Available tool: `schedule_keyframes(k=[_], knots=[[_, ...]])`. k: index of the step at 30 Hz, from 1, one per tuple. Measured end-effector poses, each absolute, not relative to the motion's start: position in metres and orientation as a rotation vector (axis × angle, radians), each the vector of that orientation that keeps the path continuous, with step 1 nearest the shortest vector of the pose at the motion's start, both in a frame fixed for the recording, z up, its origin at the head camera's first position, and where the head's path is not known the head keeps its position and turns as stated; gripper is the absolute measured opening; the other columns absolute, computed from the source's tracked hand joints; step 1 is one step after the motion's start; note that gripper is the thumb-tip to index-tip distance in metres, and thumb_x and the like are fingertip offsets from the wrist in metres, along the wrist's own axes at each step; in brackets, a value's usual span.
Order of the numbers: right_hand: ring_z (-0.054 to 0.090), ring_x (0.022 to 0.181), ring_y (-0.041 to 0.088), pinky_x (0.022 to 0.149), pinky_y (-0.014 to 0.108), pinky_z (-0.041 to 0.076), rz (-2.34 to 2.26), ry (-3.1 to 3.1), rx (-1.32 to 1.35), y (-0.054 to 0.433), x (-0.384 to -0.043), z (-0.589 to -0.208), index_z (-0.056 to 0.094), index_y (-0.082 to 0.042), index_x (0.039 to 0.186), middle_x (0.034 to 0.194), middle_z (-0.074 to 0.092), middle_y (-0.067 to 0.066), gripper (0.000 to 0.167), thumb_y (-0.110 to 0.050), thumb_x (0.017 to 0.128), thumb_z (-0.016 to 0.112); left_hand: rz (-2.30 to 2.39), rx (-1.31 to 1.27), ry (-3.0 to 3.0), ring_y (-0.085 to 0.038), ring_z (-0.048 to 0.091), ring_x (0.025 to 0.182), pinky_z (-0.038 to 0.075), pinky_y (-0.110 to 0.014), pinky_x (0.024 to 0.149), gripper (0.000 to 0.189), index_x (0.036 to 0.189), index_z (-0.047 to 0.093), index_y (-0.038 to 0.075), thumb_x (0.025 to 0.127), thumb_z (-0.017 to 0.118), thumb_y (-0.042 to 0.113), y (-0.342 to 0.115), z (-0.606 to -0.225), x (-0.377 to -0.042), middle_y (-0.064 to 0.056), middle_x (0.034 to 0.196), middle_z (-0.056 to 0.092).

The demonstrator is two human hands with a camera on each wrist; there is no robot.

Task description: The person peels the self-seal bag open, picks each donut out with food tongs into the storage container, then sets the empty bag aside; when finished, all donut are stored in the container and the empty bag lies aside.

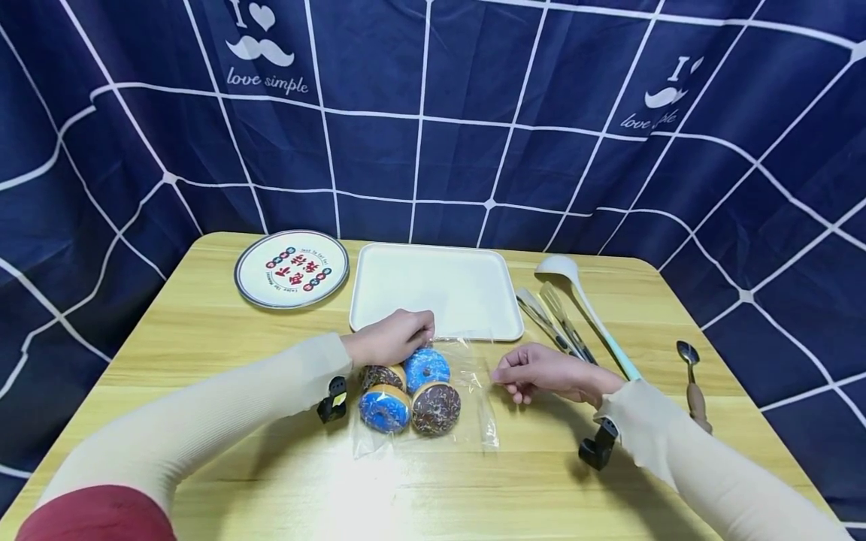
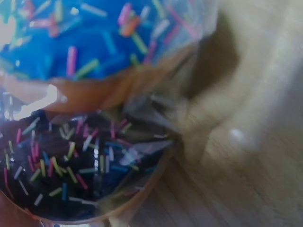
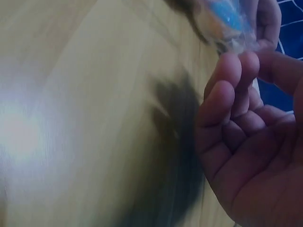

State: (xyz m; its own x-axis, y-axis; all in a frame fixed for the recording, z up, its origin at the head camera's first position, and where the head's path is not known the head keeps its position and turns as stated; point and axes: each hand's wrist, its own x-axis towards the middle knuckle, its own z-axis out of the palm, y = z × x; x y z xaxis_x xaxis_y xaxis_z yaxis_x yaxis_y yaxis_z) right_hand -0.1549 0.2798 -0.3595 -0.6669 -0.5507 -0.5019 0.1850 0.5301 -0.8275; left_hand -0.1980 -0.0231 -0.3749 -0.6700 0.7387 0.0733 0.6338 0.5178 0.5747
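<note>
A clear plastic bag (image 1: pixel 479 409) lies on the table with doughnuts inside. Two have blue icing: one blue doughnut (image 1: pixel 416 370) at the upper right, another blue doughnut (image 1: pixel 374 413) at the lower left. The chocolate doughnut (image 1: pixel 446 413) and a partly covered dark doughnut (image 1: pixel 383 378) sit beside them, all with sprinkles. My left hand (image 1: pixel 395 336) grips the bag's far edge, fingers curled. At the bag's right edge, my right hand (image 1: pixel 544 372) pinches the plastic between thumb and forefinger. Close up, the left wrist view shows a blue doughnut (image 2: pixel 109 42) above a dark doughnut (image 2: pixel 71 165).
Behind the bag is a white tray (image 1: pixel 433 282), with a round printed plate (image 1: pixel 274 289) to its left. Tongs (image 1: pixel 551 319), a ladle (image 1: pixel 587 304) and a wooden-handled spoon (image 1: pixel 693 383) lie on the right. A blue checked curtain (image 1: pixel 365 150) encloses the table.
</note>
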Motion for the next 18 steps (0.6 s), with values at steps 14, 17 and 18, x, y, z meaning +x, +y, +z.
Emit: schedule_keyframes(k=[14, 17, 18], knots=[[0.058, 0.059, 0.007, 0.058, 0.021, 0.054, -1.274, 2.048, -0.162, 0.265, -0.142, -0.359, 0.062, -0.006, 0.088, 0.071, 0.061, -0.004, 0.036, -0.037, 0.106, 0.06, 0.834, 1.194, 2.6, -0.01, 0.051, 0.075, 0.048, -0.025, 0.075, 0.016, 0.097, 0.058, 0.006, 0.108, 0.046, 0.004, -0.027, -0.372, -0.199, -0.002, 0.084, 0.06], [0.058, 0.059, 0.006, 0.058, 0.02, 0.053, -1.274, 2.037, -0.179, 0.258, -0.135, -0.357, 0.059, -0.011, 0.082, 0.07, 0.061, -0.004, 0.029, -0.03, 0.103, 0.065, 0.838, 1.203, 2.599, -0.01, 0.052, 0.076, 0.049, -0.025, 0.075, 0.016, 0.097, 0.058, 0.007, 0.108, 0.046, 0.004, -0.026, -0.372, -0.199, -0.002, 0.084, 0.061], [0.058, 0.059, 0.006, 0.058, 0.02, 0.053, -1.286, 2.029, -0.184, 0.256, -0.133, -0.357, 0.059, -0.011, 0.082, 0.07, 0.06, -0.004, 0.027, -0.027, 0.103, 0.066, 0.842, 1.207, 2.599, -0.01, 0.052, 0.076, 0.049, -0.026, 0.075, 0.016, 0.097, 0.058, 0.007, 0.108, 0.046, 0.004, -0.026, -0.372, -0.2, -0.002, 0.084, 0.061]])
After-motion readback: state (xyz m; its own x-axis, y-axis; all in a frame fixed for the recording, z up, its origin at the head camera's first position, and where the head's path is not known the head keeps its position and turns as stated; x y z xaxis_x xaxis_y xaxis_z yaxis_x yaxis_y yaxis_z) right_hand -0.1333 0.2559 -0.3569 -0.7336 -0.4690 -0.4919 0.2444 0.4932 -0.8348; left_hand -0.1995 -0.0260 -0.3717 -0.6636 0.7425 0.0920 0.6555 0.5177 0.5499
